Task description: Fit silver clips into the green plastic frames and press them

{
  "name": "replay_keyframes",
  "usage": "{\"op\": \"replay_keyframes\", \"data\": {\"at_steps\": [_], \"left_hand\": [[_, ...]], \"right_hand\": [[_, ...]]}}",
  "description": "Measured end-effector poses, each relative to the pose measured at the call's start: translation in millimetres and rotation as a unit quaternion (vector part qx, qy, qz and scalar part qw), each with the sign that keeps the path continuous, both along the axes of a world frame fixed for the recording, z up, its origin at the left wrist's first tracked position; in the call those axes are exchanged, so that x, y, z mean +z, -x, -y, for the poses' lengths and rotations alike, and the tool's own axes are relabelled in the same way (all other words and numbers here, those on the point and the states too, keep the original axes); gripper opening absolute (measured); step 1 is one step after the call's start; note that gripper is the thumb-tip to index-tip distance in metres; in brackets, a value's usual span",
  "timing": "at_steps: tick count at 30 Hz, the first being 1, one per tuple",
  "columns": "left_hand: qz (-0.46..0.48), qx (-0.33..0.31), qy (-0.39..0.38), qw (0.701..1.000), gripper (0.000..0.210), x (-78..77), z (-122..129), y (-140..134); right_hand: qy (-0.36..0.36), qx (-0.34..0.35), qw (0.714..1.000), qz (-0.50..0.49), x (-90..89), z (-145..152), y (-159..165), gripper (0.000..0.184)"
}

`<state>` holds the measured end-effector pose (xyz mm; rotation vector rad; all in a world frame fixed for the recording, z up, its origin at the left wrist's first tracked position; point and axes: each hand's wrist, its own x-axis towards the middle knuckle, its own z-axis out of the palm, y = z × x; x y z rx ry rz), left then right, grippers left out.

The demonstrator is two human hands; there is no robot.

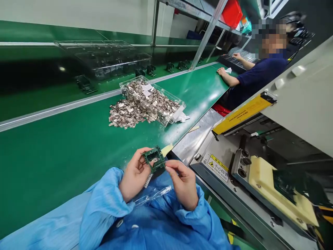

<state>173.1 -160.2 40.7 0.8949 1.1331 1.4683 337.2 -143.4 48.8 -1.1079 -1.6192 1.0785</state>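
My left hand grips a small dark green plastic frame with a square opening, holding it by its left side above my lap. At the frame's right edge, the thumb and forefinger of my right hand are pinched together. Whether a small part sits between those fingertips is hidden. Ahead on the green table stands a clear plastic box, tilted and full of small flat metal pieces. More of these metal pieces lie in a heap along the box's left side.
To the right is a machine with a cream-coloured fixture, a yellow bar and a warning label. Clear trays and dark plastic parts lie behind the metal rail. A co-worker sits farther along the table.
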Motion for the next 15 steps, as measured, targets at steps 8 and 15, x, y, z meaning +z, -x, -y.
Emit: {"op": "replay_keyframes", "data": {"at_steps": [8, 15], "left_hand": [[-0.040, -0.025, -0.010, 0.999, 0.035, -2.9, 5.3, -0.2], [-0.037, -0.041, -0.025, 0.998, 0.030, 3.2, 7.7, -1.8]], "right_hand": [[-0.117, -0.071, 0.990, 0.029, 2.5, -5.0, 30.7, 0.010], [-0.102, -0.077, 0.989, 0.073, 3.7, -3.4, 39.4, 0.006]]}}
